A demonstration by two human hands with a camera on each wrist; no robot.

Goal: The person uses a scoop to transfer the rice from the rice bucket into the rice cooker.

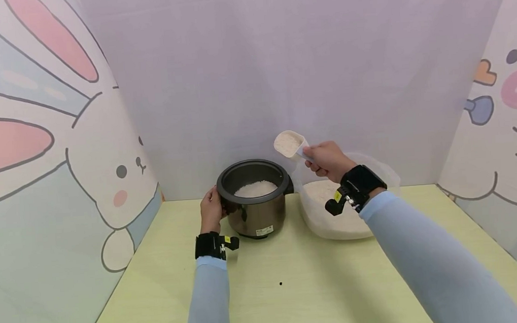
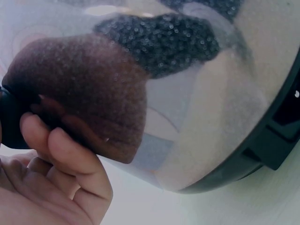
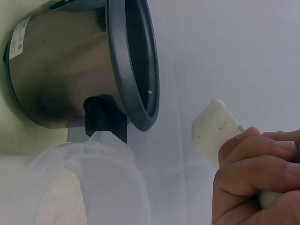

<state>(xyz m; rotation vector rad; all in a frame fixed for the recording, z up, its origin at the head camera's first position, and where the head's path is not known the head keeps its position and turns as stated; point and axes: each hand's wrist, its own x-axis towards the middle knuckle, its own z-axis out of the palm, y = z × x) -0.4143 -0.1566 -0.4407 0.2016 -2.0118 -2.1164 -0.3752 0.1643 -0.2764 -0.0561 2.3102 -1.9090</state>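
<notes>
A dark rice cooker (image 1: pixel 257 216) with no lid stands toward the back of the table, white rice (image 1: pixel 256 189) lying inside it. At its left side my left hand (image 1: pixel 211 210) grips the black side handle (image 2: pixel 11 119), fingers curled around it. My right hand (image 1: pixel 329 159) holds a white scoop (image 1: pixel 289 145) by its handle, raised above and to the right of the cooker. Rice fills the scoop, whose bowl points left. Under the right hand sits a translucent plastic bin (image 1: pixel 333 226) of white rice, partly hidden by the wrist and forearm.
The pale yellow table (image 1: pixel 267 299) bears a small dark speck (image 1: pixel 281 283) in front of the cooker. A light curtain (image 1: pixel 214 85) hangs close behind the cooker and bin. Cartoon-printed panels stand at both sides. The cooker's right handle (image 3: pixel 105 117) juts toward the bin.
</notes>
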